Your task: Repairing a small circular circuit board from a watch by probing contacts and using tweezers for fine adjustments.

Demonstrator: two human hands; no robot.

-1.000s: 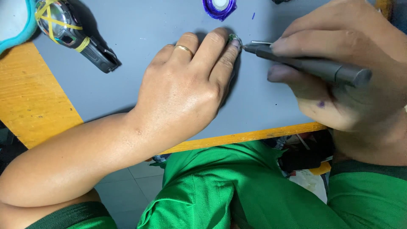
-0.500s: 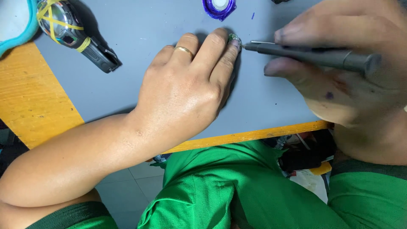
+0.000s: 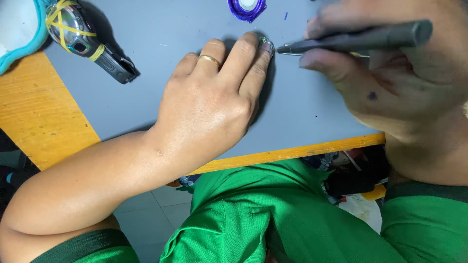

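At the far left a teal-rimmed white dish [image 3: 17, 29] sits at the table edge, with a dark wristwatch [image 3: 85, 41] bound in yellow bands lying just beside it on the grey mat [image 3: 161, 48] that covers the yellow table [image 3: 41, 126]. Toward the middle, the left hand [image 3: 209, 104], a gold ring [image 3: 209, 59] on one finger, lies palm down with its fingers pressed together, the fingertips pinning a small metal piece [image 3: 266, 42] to the mat just below a purple cap [image 3: 247, 8]. At the right, the right hand [image 3: 390, 83] has its fingers curled tight around a dark grey pen-shaped tool [image 3: 356, 38], whose thin tip points left and meets the small metal piece.
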